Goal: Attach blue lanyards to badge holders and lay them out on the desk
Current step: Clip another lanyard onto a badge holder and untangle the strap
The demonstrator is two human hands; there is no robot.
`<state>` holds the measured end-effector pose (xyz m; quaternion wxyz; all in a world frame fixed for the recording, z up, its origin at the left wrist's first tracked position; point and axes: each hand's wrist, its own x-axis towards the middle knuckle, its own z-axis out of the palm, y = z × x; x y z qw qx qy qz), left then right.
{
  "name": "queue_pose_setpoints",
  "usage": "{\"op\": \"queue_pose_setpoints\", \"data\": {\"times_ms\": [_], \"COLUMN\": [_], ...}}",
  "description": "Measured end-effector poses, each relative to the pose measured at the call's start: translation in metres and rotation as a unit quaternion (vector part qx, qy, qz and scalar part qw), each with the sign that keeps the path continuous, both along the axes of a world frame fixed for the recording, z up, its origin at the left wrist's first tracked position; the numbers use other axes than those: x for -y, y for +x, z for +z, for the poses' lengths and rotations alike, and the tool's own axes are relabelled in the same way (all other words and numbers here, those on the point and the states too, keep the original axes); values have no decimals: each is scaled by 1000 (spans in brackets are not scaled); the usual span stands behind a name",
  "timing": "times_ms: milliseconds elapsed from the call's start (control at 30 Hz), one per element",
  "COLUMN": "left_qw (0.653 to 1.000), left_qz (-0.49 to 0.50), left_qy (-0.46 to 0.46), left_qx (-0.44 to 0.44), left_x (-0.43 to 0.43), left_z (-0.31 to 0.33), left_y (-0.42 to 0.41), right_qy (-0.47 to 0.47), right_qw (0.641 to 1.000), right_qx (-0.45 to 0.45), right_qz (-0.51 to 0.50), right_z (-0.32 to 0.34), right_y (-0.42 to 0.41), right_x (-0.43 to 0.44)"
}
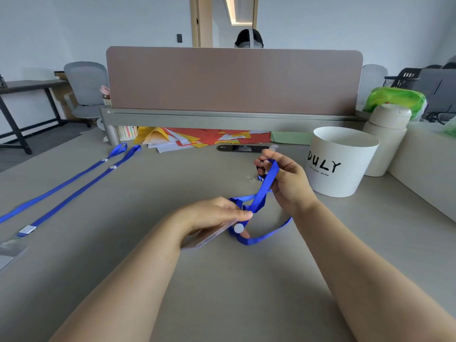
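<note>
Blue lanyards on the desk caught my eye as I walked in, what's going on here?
A person is working on a blue fabric lanyard over the grey desk. The right hand pinches a raised stretch of strap, while the left hand holds the strap and a clear plastic badge holder. Two more blue lanyards lie stretched out at left, one ending at a clear holder.

Divider panel (234,80): plain dusty pink. Under it: papers (202,138) red, yellow, orange, white; cup (127,133) at its left end, multicolour stripes. Desk (222,280): grey-beige. Lanyard (267,181) in front of panel: blue, white button (238,228). Laid-out lanyards (74,195) front-left of panel: blue. Bucket (340,164) front-right: white, black lettering.
</note>
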<state>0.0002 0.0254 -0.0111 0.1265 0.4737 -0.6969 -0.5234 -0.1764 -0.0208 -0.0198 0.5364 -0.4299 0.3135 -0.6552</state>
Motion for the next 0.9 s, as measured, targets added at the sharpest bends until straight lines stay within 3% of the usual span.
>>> {"op": "queue_pose_setpoints", "data": {"times_ms": [100, 267, 367, 467, 500, 600, 700, 800, 900], "left_qw": [999, 965, 938, 922, 922, 928, 959, 960, 943], "left_qz": [4, 174, 177, 69, 42, 113, 122, 129, 149], "left_qy": [-45, -101, 5, 79, 71, 39, -28, -28, 4], "left_qx": [6, -168, -299, -372, -378, -354, -254, -246, -298], "left_x": [2, 15, 36, 51, 53, 53, 48, 55, 73], "left_z": [1, 2, 8, 21, 25, 45, 66, 72, 65], "left_y": [1, 6, 13, 19, 18, 7, -6, -11, -14], "right_qy": [6, 28, 40, 34, 26, -2, -16, 7, 19], "right_qw": [999, 993, 982, 955, 943, 919, 900, 904, 918], "right_qx": [-28, -109, -149, -242, -279, -346, -403, -406, -378], "right_qz": [-21, 37, 110, 171, 181, 190, 162, 136, 117], "right_z": [-5, -7, -3, 2, 4, 17, 33, 40, 42], "right_y": [-2, 0, 3, 5, 6, 10, 13, 10, -2], "right_x": [2, -1, -7, -10, -10, -10, -9, -5, -3]}}
